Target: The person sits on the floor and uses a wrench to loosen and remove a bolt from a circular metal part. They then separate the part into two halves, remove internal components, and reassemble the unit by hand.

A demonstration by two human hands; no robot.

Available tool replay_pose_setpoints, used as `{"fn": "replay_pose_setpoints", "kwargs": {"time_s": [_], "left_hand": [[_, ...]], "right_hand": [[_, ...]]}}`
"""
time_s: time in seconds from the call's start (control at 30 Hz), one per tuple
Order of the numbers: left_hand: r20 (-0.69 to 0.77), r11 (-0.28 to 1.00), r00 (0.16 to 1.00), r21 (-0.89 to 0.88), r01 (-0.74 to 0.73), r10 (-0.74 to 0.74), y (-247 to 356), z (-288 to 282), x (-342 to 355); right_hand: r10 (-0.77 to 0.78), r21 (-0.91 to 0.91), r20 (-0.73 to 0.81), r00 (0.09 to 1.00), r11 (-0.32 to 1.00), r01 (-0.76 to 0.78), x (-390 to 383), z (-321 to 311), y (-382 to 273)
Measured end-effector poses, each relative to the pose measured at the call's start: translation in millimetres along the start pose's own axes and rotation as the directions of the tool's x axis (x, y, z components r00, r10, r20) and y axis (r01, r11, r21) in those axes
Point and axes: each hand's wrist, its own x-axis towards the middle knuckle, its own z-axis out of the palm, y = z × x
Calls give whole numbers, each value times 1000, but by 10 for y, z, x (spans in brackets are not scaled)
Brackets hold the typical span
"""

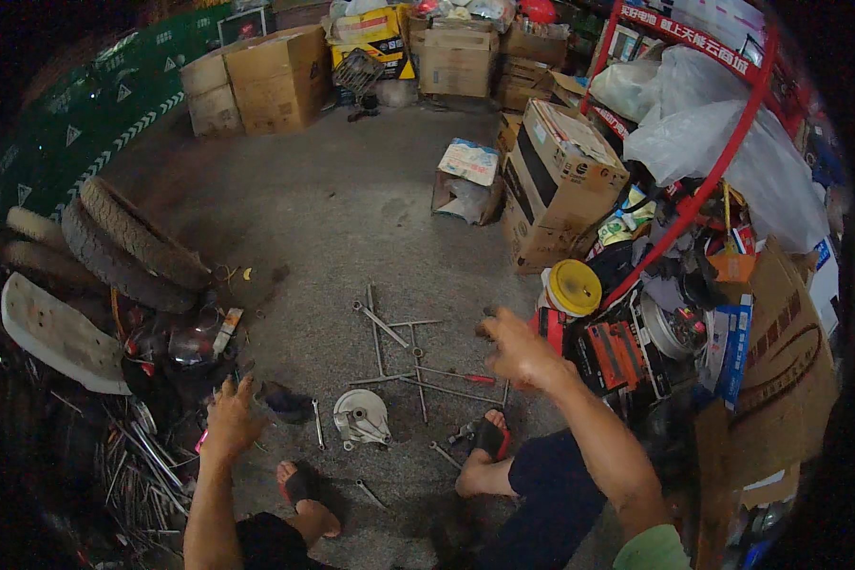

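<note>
My left hand [236,420] hangs over the floor at the left, fingers apart and holding nothing I can see. Beside it is a dark shape [287,404] whose kind I cannot make out. At the right, my right hand [524,351] reaches out with its fingers spread, above the floor near a red box. Between the hands lies a round silver brake drum plate [362,418]. Just left of it is a wrench [318,424]. Beyond the plate several tools lie crossed, among them a ring wrench [382,324], a T-handle wrench [418,375] and a red-handled screwdriver [461,376].
Tyres [133,242] and a long pale motorcycle seat-like panel [62,337] lie at the left, above a heap of metal tools [142,456]. Cartons [560,180], a yellow-lidded bucket [574,288] and a red rack [693,204] crowd the right. My sandalled feet flank the plate.
</note>
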Motion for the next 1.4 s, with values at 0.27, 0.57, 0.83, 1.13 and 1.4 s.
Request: {"fn": "replay_pose_setpoints", "kwargs": {"time_s": [0.27,0.57,0.83,1.13,1.4], "left_hand": [[-260,988,965,-154,-6,-34,-543,89,140],[138,978,988,-206,-41,71,-371,-19,-167],[3,-348,903,-922,168,430,-88,-602,-368],[-227,-835,951,-548,54,210,-222,-709,-641],[-89,-830,996,-555,-53,-5,-165,-765,-689]], "right_hand": [[212,247,-77,974,951,-187,29,-312,-315],[134,159,203,970,973,-167,-110,-45,29],[195,973,-170,966,187,134,-70,-530,-657],[-266,693,18,964,-691,-204,-107,-588,-943],[-287,648,20,958,-726,-231,-76,-617,-999]]}}
